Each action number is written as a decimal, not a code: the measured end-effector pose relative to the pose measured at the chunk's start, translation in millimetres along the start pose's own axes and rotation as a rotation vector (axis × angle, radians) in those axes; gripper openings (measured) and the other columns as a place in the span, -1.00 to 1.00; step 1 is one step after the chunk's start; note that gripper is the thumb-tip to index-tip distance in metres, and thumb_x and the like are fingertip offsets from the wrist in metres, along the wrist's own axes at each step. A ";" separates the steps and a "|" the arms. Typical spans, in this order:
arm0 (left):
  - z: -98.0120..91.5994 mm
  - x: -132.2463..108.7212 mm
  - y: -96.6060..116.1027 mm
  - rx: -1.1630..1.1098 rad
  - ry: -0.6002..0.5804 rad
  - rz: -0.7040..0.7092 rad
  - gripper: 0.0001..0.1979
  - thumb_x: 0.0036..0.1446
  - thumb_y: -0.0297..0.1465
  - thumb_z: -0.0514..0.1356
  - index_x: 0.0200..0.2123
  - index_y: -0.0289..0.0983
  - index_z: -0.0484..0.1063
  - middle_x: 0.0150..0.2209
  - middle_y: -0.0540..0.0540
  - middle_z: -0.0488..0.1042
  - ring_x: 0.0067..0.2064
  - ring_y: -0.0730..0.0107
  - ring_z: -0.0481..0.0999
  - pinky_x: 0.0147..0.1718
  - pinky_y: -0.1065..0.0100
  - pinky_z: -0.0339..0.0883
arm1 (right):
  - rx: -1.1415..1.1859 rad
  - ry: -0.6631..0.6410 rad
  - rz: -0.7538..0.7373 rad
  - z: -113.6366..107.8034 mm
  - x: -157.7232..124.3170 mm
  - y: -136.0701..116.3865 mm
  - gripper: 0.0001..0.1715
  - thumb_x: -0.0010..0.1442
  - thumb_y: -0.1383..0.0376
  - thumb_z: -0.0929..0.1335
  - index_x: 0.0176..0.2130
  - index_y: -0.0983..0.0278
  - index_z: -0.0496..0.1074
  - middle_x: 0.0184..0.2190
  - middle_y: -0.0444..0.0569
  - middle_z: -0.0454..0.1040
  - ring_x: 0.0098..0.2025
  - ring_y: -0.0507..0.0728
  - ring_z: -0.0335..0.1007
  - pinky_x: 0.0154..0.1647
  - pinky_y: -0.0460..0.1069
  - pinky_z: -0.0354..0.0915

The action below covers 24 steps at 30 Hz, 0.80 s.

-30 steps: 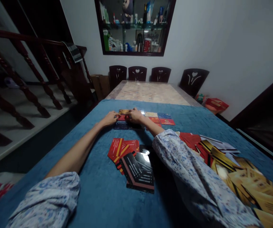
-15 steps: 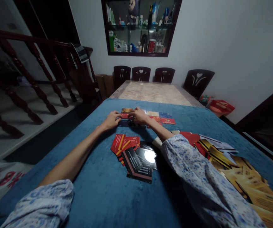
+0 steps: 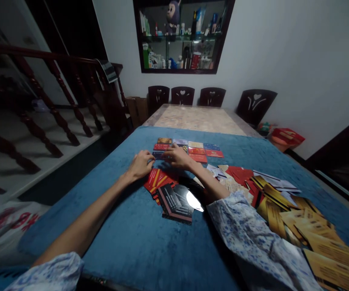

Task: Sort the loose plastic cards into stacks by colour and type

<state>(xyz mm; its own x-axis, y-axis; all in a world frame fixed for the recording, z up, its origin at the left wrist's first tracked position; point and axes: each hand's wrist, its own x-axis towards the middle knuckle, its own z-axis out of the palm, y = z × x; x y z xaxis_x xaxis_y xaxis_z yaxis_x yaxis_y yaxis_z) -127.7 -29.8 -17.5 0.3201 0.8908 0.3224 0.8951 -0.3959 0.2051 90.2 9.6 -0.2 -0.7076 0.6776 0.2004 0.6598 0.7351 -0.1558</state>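
Observation:
Flat cards lie in a small grid on the blue cloth. At the grid's left-hand corner sits a dark blue card [image 3: 157, 155], partly hidden by my right hand [image 3: 178, 157]. The fingers of that hand reach left over it, apart and slightly bent. My left hand [image 3: 140, 163] is just left of this card, fingers curved, thumb apart, with nothing visible in it. Behind the dark blue card are a red card [image 3: 161, 147] and a gold-brown card [image 3: 164, 140]. Closer to me, fanned red cards [image 3: 159, 179] and black cards [image 3: 176, 204] overlap in a loose pile.
Loose gold cards [image 3: 322, 234] and red cards [image 3: 241, 174] spread along the right side, partly under my right sleeve. The blue cloth [image 3: 125, 238] covers the near table. Chairs [image 3: 182, 96] stand beyond the far end. A plastic bag [image 3: 10, 226] is at lower left.
My left hand has drawn back slightly toward me and left, away from the grid. My right hand stays over the grid's near left part. The view has shifted a little.

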 end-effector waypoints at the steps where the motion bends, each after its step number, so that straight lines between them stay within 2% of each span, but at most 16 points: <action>1: -2.3 -4.6 3.5 0.017 -0.005 -0.009 -0.68 0.25 -0.37 0.07 -0.21 -0.24 0.65 -0.10 -0.20 0.57 -0.02 0.08 0.48 0.04 0.09 0.36 | 0.007 -0.012 -0.005 0.5 -2.1 -3.1 -0.57 0.30 0.28 0.32 0.12 0.14 0.53 0.07 0.04 0.53 0.10 0.29 0.21 0.02 0.11 0.16; 7: -15.7 -28.9 20.4 0.085 -0.146 -0.043 -0.70 0.20 -0.28 0.10 -0.37 -0.22 0.63 -0.28 -0.19 0.62 -0.16 0.11 0.52 -0.10 0.15 0.36 | 0.022 -0.108 -0.040 6.5 -6.3 -16.4 -0.53 0.26 0.32 0.35 0.15 0.14 0.52 0.08 0.05 0.51 0.10 0.28 0.22 0.06 0.13 0.19; 12: -20.0 -38.3 31.7 0.150 -0.184 -0.101 -0.67 0.16 -0.13 0.16 -0.41 -0.22 0.59 -0.38 -0.19 0.62 -0.31 0.13 0.55 -0.23 0.19 0.34 | 0.007 -0.173 -0.031 12.6 -7.7 -22.4 -0.49 0.25 0.34 0.34 0.18 0.15 0.48 0.08 0.07 0.50 0.14 0.30 0.21 0.04 0.13 0.23; 16: -21.0 -39.8 39.0 0.155 -0.229 -0.114 -0.66 0.15 -0.08 0.17 -0.37 -0.19 0.59 -0.36 -0.22 0.62 -0.31 0.07 0.58 -0.26 0.17 0.34 | 0.029 -0.172 -0.036 17.4 -10.7 -25.1 -0.54 0.30 0.31 0.32 0.16 0.16 0.50 0.07 0.07 0.49 0.11 0.28 0.25 0.04 0.12 0.25; 21: -18.4 -40.8 44.2 0.159 -0.227 -0.119 -0.62 0.15 -0.06 0.17 -0.25 -0.23 0.59 -0.23 -0.29 0.62 -0.18 -0.06 0.59 -0.17 0.09 0.37 | 0.054 -0.142 -0.062 22.2 -11.2 -24.3 -0.59 0.30 0.32 0.32 0.11 0.21 0.54 0.04 0.07 0.50 0.05 0.25 0.28 0.03 0.09 0.25; 24: -16.8 -41.8 47.9 0.199 -0.241 -0.120 -0.60 0.15 -0.07 0.16 -0.16 -0.23 0.58 -0.20 -0.28 0.60 -0.15 -0.03 0.57 -0.14 0.11 0.38 | 0.065 -0.126 -0.077 25.0 -10.4 -22.2 -0.60 0.31 0.32 0.32 0.10 0.22 0.54 -0.01 0.07 0.52 0.01 0.22 0.29 0.01 0.06 0.24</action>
<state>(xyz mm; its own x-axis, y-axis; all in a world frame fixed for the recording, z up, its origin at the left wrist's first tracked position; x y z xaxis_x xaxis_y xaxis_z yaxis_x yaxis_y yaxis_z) -103.4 -89.8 -5.6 0.2515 0.9650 0.0745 0.9664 -0.2546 0.0364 76.6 -13.2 -23.0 -0.7843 0.6136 0.0920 0.5875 0.7821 -0.2078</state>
